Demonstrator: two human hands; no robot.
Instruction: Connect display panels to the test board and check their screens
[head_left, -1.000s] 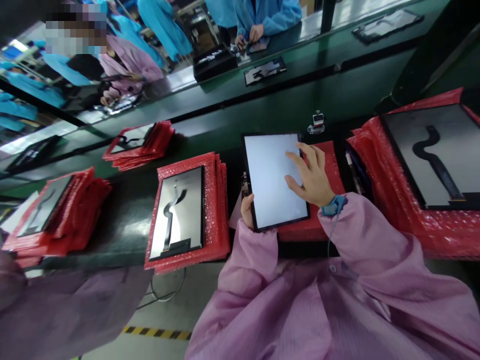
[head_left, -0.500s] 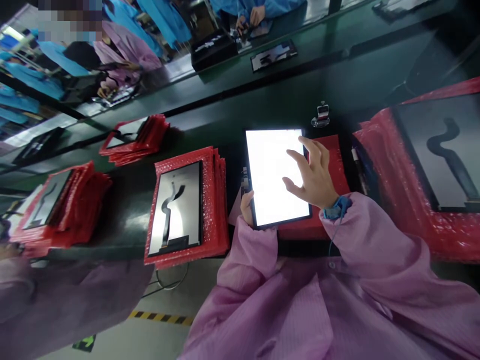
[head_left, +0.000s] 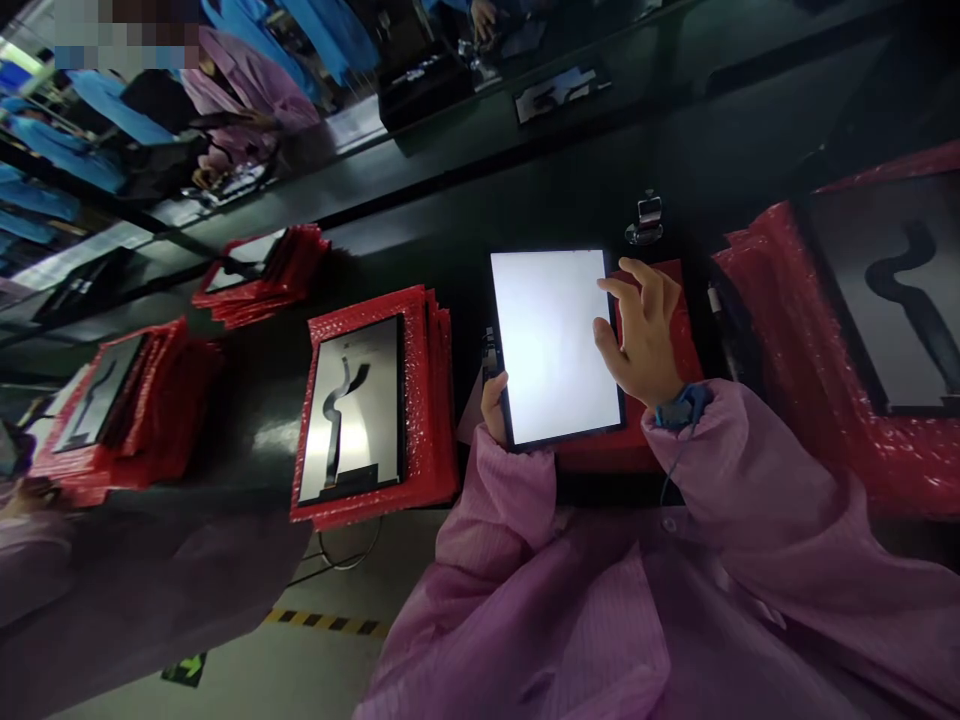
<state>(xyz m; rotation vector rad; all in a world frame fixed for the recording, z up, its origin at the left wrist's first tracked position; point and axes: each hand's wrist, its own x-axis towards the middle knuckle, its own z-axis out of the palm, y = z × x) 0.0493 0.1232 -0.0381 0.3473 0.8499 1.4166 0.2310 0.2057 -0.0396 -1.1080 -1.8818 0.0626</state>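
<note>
A lit display panel (head_left: pixel 556 345), glowing plain white with a thin dark border, is tilted in front of me. My left hand (head_left: pixel 494 405) grips its lower left edge, thumb at the front and the other fingers hidden behind. My right hand (head_left: pixel 643 335) hovers at the panel's right edge, fingers apart and bent, holding nothing. A blue band (head_left: pixel 679 408) circles that wrist. Beneath the panel lies a red sheet or pouch (head_left: pixel 679 335). Small connector parts (head_left: pixel 490 350) show by the panel's left edge.
Left of me, an unlit panel with a flex cable (head_left: pixel 352 410) lies on red bubble pouches (head_left: pixel 427 400). More stacks (head_left: pixel 300 260) (head_left: pixel 154 400) stand farther left, another (head_left: pixel 814 330) at right. A small metal stand (head_left: pixel 646 220) and a pen (head_left: pixel 715 298) are near. Co-workers sit across the bench.
My right hand has drawn back rightward from over the screen to its right edge. The white glow looks dimmer. My left hand keeps its hold.
</note>
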